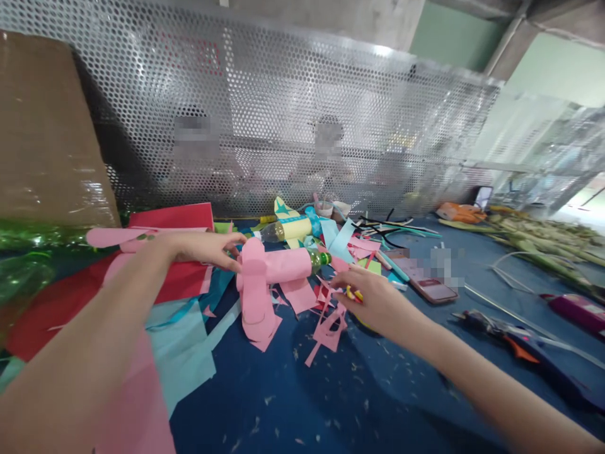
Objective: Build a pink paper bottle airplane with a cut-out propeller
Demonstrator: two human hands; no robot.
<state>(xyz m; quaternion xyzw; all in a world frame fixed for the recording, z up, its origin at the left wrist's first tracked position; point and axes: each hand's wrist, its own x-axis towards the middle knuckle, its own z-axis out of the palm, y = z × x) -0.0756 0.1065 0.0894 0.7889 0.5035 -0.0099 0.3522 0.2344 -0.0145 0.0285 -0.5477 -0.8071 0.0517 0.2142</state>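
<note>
Pink paper-wrapped bottle (289, 265) between curled left hand (212, 248) and right hand (371, 295) looks light, crushable, best held mid-body; whether either hand grips anything, I cannot tell.

The pink cross-shaped bottle model (273, 267) has a covering of matt, smooth paper, and its green bottle neck (319, 259) looks like glossy, transparent plastic. The silver perforated screen (278, 94) looks metallic and shiny, while the tall brown board (50, 132) seems cardboard with glossy patches.
</note>
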